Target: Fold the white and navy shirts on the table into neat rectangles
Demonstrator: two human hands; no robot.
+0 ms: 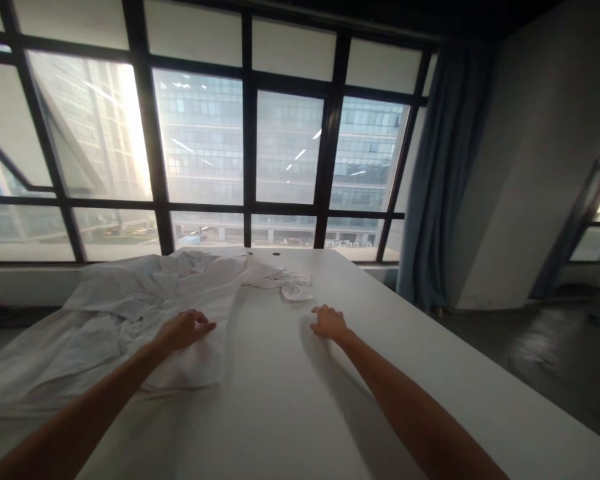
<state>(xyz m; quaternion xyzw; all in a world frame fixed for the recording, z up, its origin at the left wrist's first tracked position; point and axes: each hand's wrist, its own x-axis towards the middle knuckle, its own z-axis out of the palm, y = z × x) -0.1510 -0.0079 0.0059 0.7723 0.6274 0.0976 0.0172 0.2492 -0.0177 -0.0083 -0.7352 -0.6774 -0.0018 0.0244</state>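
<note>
Left hand on garment, grip seemingly loose

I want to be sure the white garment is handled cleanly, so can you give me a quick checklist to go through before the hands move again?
1. Left hand on the white garment: ok, it rests on the cloth; whether its grip has closed cannot be told.
2. Right hand free: ok, open on the bare table, holding nothing.
3. Garment lying flat: not ok, it is crumpled and bunched.
4. Garment fully on the table: cannot tell, its left part runs toward the edge.
5. Sleeve end within reach of the right hand: ok, it seems close ahead.
</note>
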